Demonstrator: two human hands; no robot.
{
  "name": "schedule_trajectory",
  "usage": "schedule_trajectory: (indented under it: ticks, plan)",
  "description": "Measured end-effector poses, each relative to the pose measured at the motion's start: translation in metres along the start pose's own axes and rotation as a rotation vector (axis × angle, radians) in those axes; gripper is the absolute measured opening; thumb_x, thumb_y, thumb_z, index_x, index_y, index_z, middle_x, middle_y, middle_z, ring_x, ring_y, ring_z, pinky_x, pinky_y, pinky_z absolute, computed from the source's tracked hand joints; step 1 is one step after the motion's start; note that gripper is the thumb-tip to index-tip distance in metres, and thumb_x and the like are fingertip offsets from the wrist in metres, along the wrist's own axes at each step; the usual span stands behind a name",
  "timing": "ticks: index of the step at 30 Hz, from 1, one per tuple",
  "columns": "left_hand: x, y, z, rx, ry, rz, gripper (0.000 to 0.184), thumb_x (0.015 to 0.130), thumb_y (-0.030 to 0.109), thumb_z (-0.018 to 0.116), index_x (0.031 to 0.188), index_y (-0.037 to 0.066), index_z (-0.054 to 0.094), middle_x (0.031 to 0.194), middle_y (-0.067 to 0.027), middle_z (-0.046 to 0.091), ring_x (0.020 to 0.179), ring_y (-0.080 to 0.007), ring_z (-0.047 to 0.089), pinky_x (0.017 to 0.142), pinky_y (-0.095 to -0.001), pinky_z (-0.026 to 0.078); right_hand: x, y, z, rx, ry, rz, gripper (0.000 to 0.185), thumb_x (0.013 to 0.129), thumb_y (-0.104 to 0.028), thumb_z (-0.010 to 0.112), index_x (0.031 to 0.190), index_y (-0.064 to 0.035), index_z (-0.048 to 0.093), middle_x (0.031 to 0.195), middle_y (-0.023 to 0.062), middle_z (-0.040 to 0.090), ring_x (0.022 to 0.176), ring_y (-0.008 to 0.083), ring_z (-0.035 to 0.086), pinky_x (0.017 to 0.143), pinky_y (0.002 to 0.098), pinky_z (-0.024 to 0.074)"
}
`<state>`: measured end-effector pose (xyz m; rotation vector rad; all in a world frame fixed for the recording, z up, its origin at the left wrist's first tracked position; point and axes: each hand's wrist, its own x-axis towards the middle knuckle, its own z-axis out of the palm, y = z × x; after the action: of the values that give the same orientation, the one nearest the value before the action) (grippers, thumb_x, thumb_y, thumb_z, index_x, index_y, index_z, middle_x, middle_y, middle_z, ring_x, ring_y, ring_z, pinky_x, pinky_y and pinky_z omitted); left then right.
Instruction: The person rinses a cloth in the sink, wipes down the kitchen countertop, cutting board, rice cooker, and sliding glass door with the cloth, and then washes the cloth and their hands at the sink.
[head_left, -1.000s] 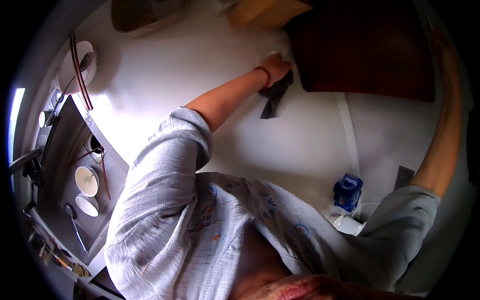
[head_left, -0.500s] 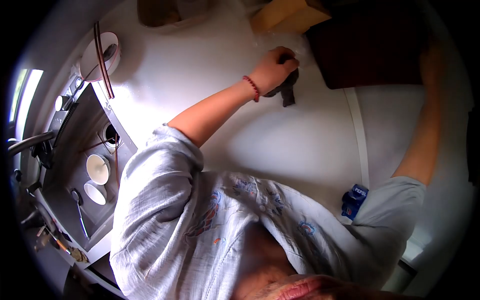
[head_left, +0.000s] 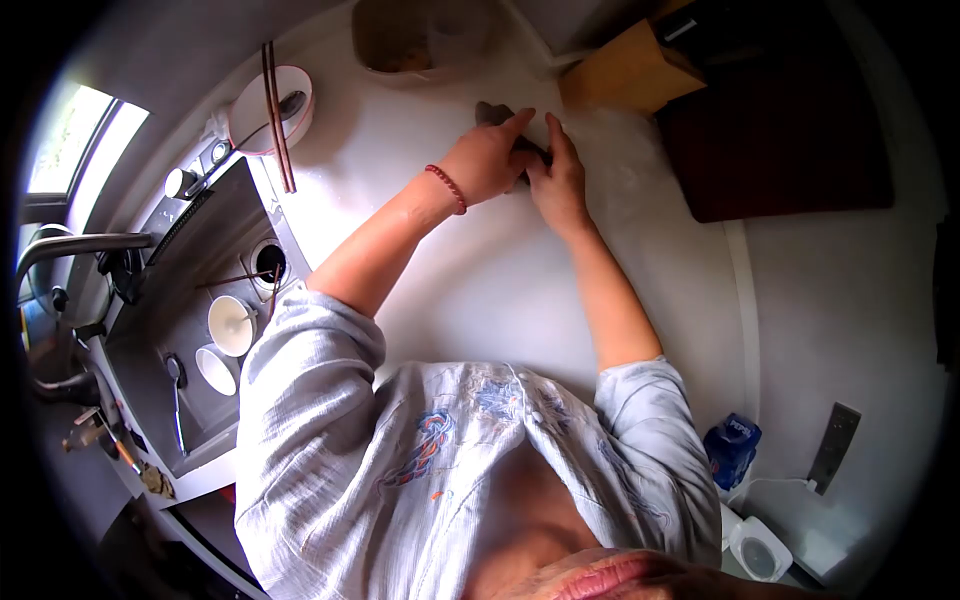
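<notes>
A dark grey, crumpled cloth (head_left: 492, 113) lies at the far middle of the white counter. My left hand (head_left: 487, 160), with a red bead bracelet at the wrist, is closed on it. Part of the cloth shows beyond the knuckles and part between the two hands. Coming in from the right, my right hand (head_left: 561, 183) meets the left one at the cloth. Its fingers point forward and are fairly straight, with a dark edge of cloth between thumb and fingers. The hands hide most of the cloth.
On the left is a sink (head_left: 160, 340) with cups, chopsticks and a spoon. A bowl (head_left: 300, 125) with chopsticks across it stands behind. Further back are a clear container (head_left: 440, 72), a tan box (head_left: 630, 75) and a dark red board-like slab (head_left: 780, 170). A blue Pepsi package (head_left: 732, 450) sits at right.
My right hand has left the dark slab and come over to the cloth. My left hand has moved left with the cloth. The whole view has shifted.
</notes>
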<state>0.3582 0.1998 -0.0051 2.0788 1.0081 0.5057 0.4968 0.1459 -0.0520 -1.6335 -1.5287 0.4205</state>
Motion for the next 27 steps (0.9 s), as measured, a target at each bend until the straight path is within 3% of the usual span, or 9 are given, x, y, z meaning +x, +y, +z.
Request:
schedule_trajectory:
  ticks: [3, 5, 6, 7, 15, 17, 19, 23, 27]
  plan:
    - [-0.006, -0.024, -0.013, -0.215, 0.011, -0.050, 0.047, 0.083, 0.018, 0.057, 0.127, 0.009, 0.046, 0.077, -0.0168, 0.062, 0.076, -0.0282, 0.062, 0.072, -0.0342, 0.049, 0.005, -0.016, 0.028, -0.028, 0.009, -0.075, 0.051, 0.078, -0.006, 0.059, 0.125, 0.0000, 0.042, 0.121, 0.0216, 0.044, 0.112, 0.0378, 0.043, 0.092, 0.0469, 0.0367]
    - [-0.010, -0.049, -0.018, -0.248, 0.087, -0.036, 0.044, 0.084, 0.022, 0.058, 0.125, 0.008, 0.048, 0.071, -0.0144, 0.062, 0.073, -0.0244, 0.063, 0.069, -0.0310, 0.049, 0.002, -0.036, 0.046, -0.426, -0.142, -0.005, 0.051, 0.079, -0.015, 0.061, 0.125, -0.0012, 0.044, 0.126, 0.0212, 0.039, 0.119, 0.0376, 0.035, 0.096, 0.0574, 0.0270]
    - [-0.012, -0.058, -0.023, -0.487, 0.212, -0.259, 0.050, 0.084, 0.026, 0.059, 0.128, 0.006, 0.044, 0.071, -0.0136, 0.062, 0.072, -0.0209, 0.063, 0.065, -0.0296, 0.049, 0.000, -0.032, 0.058, -0.467, -0.165, 0.019, 0.051, 0.080, -0.022, 0.061, 0.124, -0.0022, 0.045, 0.129, 0.0208, 0.035, 0.124, 0.0383, 0.028, 0.097, 0.0640, 0.0182]
    - [-0.013, -0.065, -0.026, -0.724, 0.338, -0.484, 0.057, 0.084, 0.031, 0.060, 0.131, 0.005, 0.039, 0.072, -0.0128, 0.062, 0.071, -0.0173, 0.062, 0.061, -0.0282, 0.049, 0.001, -0.026, 0.065, -0.462, -0.163, 0.022, 0.051, 0.080, -0.022, 0.061, 0.124, -0.0022, 0.045, 0.129, 0.0208, 0.035, 0.124, 0.0383, 0.028, 0.097, 0.0640, 0.0182]
    - [0.045, -0.073, -0.039, -1.279, 0.634, -0.536, 0.079, 0.077, 0.032, 0.067, 0.129, 0.004, 0.015, 0.096, -0.0180, 0.054, 0.061, -0.0249, 0.060, 0.051, -0.0347, 0.055, 0.064, 0.012, 0.088, -0.303, 0.293, -0.085, 0.054, 0.078, -0.018, 0.063, 0.125, -0.0017, 0.043, 0.130, 0.0243, 0.035, 0.121, 0.0423, 0.030, 0.098, 0.0565, 0.0231]
    - [0.054, -0.077, -0.037, -1.263, 0.750, -0.528, 0.056, 0.082, 0.025, 0.061, 0.122, -0.003, 0.032, 0.103, -0.0184, 0.055, 0.076, -0.0300, 0.062, 0.059, -0.0411, 0.058, 0.058, -0.004, 0.082, -0.223, 0.360, -0.078, 0.055, 0.077, -0.017, 0.063, 0.125, -0.0015, 0.043, 0.129, 0.0251, 0.035, 0.120, 0.0426, 0.031, 0.098, 0.0547, 0.0250]
    - [0.061, -0.089, -0.038, -1.328, 0.722, -0.417, 0.049, 0.083, 0.020, 0.058, 0.120, -0.004, 0.037, 0.106, -0.0184, 0.054, 0.084, -0.0311, 0.060, 0.063, -0.0421, 0.057, 0.040, -0.011, 0.075, -0.575, 0.065, -0.174, 0.053, 0.077, -0.013, 0.062, 0.125, -0.0011, 0.043, 0.129, 0.0247, 0.035, 0.116, 0.0423, 0.033, 0.095, 0.0510, 0.0298]
    - [0.054, -0.096, -0.039, -1.526, 0.704, -0.323, 0.029, 0.086, 0.007, 0.048, 0.112, -0.008, 0.048, 0.112, -0.0179, 0.052, 0.100, -0.0334, 0.054, 0.078, -0.0467, 0.055, 0.040, 0.004, 0.067, -0.578, 0.020, -0.260, 0.049, 0.078, -0.010, 0.060, 0.123, -0.0004, 0.045, 0.128, 0.0243, 0.037, 0.112, 0.0419, 0.037, 0.092, 0.0491, 0.0335]
    - [0.029, -0.071, -0.063, -1.510, 0.654, -0.267, 0.034, 0.084, -0.001, 0.041, 0.118, -0.003, 0.040, 0.115, -0.0169, 0.049, 0.092, -0.0302, 0.057, 0.076, -0.0439, 0.057, 0.093, 0.035, 0.094, -0.524, 0.113, -0.374, 0.042, 0.079, -0.010, 0.056, 0.119, -0.0007, 0.049, 0.122, 0.0225, 0.044, 0.106, 0.0403, 0.044, 0.089, 0.0477, 0.0364]
